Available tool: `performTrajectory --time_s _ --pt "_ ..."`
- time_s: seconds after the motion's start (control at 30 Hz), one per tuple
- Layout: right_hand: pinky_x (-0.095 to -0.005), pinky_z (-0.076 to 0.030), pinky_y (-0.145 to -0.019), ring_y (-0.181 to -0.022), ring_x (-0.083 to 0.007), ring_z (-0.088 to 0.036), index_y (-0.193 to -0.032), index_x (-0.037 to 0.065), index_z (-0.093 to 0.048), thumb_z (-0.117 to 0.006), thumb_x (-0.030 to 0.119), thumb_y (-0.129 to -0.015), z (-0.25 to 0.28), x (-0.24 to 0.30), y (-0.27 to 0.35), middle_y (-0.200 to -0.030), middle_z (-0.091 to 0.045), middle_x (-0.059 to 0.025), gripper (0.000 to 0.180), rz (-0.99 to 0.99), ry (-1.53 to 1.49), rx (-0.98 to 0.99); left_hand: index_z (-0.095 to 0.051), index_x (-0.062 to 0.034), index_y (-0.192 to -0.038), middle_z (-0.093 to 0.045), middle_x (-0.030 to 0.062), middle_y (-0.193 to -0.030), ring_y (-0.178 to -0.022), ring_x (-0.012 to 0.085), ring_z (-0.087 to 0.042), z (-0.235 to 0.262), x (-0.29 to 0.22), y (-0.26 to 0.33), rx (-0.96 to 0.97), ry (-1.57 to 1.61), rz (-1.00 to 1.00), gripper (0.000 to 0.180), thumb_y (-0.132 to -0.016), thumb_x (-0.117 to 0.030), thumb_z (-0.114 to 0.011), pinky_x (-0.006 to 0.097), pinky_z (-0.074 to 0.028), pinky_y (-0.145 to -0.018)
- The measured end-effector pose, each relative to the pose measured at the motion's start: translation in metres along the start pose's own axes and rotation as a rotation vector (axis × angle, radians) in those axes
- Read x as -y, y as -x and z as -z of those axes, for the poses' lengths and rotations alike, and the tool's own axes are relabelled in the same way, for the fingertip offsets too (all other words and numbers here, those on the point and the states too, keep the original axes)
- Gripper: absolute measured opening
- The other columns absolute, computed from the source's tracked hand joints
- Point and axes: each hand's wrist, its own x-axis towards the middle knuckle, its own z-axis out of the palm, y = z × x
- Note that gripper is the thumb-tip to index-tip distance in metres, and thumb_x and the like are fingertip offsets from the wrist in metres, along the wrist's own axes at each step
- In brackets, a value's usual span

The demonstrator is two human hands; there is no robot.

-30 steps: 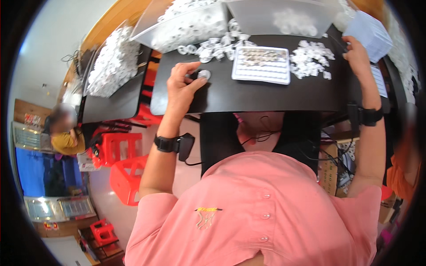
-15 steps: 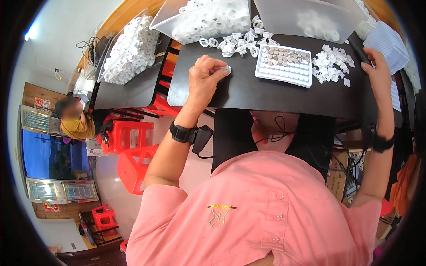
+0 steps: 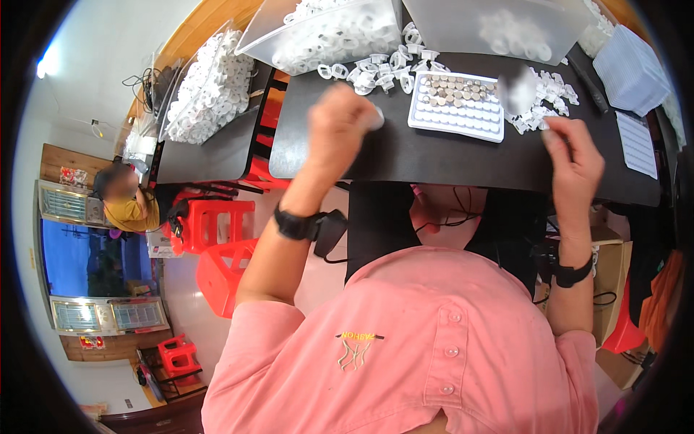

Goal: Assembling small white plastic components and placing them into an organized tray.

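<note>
The person's left hand (image 3: pixel 337 132) is blurring above the dark table (image 3: pixel 448 160), its fingers pinching a small white round piece (image 3: pixel 378 118) at their tips, left of the white tray (image 3: pixel 466 131). Silvery discs (image 3: pixel 454 95) are filling the tray's far rows, while its near rows are showing bare. The right hand (image 3: pixel 577 160) is hovering at the near edge of a pile of small white pieces (image 3: pixel 559 90), right of the tray; thumb and forefinger are almost meeting beside one piece, but whether they are grasping it, one cannot tell. A blurred whitish shape (image 3: pixel 517 92) is appearing between tray and pile. Farther off, loose white ring-shaped parts (image 3: pixel 372 74) are lying before a clear bin (image 3: pixel 264 42), and a stack of pale trays (image 3: pixel 632 71) is standing at the far right.
</note>
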Motion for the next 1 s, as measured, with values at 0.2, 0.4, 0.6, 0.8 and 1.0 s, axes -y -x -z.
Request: performTrajectory --time_s 0.2,0.4,0.6,0.8,1.0 --pt "-0.0291 -0.044 -0.061 -0.069 -0.0186 -0.056 -0.092 0.0 -0.064 -0.066 -0.003 -0.085 -0.004 -0.004 -0.005 -0.08 -0.058 -0.0072 0.008 0.052 0.063 0.068 -0.064 -0.0011 -0.08 -0.061 -0.0004 -0.072 -0.067 0.0062 -0.054 0.011 -0.022 -0.015 -0.023 0.216 0.234 0.012 -0.08 0.002 -0.076 0.022 -0.044 -0.063" --pt "-0.0297 -0.044 -0.062 -0.07 -0.0193 -0.056 -0.092 0.0 -0.064 -0.068 -0.003 -0.084 -0.004 -0.004 -0.001 -0.08 -0.058 -0.0076 0.009 0.062 0.094 0.061 -0.065 -0.0011 -0.079 -0.06 -0.001 -0.076 -0.068 0.0066 -0.053 0.037 -0.048 -0.024 0.016 0.192 0.103 0.013 -0.077 0.006 -0.076 0.022 -0.043 -0.062" --pt "-0.0322 -0.045 -0.065 -0.074 -0.023 -0.058 -0.091 0.0 -0.063 -0.068 -0.005 -0.082 -0.007 -0.002 -0.002 -0.079 -0.057 -0.0086 0.011 0.092 0.142 0.084 -0.059 -0.0013 -0.077 -0.056 -0.0006 -0.069 -0.065 0.0059 -0.05 0.002 -0.01 -0.001 0.147 0.193 0.27 0.018 -0.075 0.005 -0.076 0.024 -0.041 -0.058" --pt "-0.0346 -0.047 -0.067 -0.077 -0.0263 -0.06 -0.09 0.0 -0.063 -0.069 -0.003 -0.082 -0.005 -0.001 0.0 -0.08 -0.059 -0.0094 0.011 0.135 0.18 0.059 -0.059 -0.0031 -0.074 -0.055 -0.0047 -0.068 -0.062 0.0024 -0.044 0.012 -0.027 -0.003 0.106 0.423 0.264 0.019 -0.074 0.007 -0.076 0.021 -0.034 -0.055" --pt "-0.0333 -0.047 -0.066 -0.075 -0.0255 -0.06 -0.092 0.0 -0.065 -0.069 -0.003 -0.083 -0.005 0.001 0.002 -0.081 -0.06 -0.0099 0.011 0.168 0.201 0.043 -0.061 -0.0035 -0.087 -0.062 0.0085 -0.079 -0.064 0.0141 -0.053 0.009 -0.017 0.01 0.117 1.131 0.653 0.01 -0.086 0.004 -0.068 0.026 -0.036 -0.048"
